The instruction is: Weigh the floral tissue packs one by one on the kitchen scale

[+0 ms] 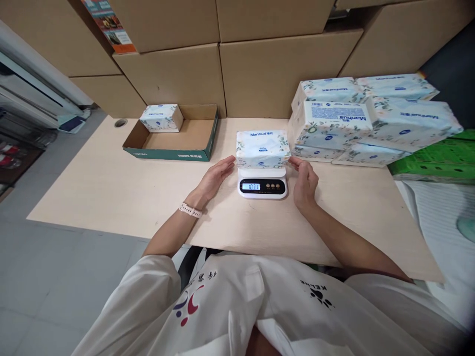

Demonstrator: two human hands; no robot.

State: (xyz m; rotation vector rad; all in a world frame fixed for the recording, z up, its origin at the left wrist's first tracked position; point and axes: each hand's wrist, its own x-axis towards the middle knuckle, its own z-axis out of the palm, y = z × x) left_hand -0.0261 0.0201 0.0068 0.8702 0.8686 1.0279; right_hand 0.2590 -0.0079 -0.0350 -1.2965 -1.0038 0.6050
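A white floral tissue pack (262,148) lies on a small white digital scale (262,186) whose display is lit. My left hand (215,178) is stretched out flat, fingertips at the pack's left end. My right hand (305,182) is open too, fingertips touching the pack's right end. Neither hand grips the pack. A pale watch sits on my left wrist.
A shallow green-edged cardboard tray (174,143) at the back left holds one tissue pack (162,117). A stack of several tissue packs (367,118) stands at the back right. Cardboard boxes (260,64) wall the far side of the wooden table (111,188). Green packaging (441,158) lies at the right.
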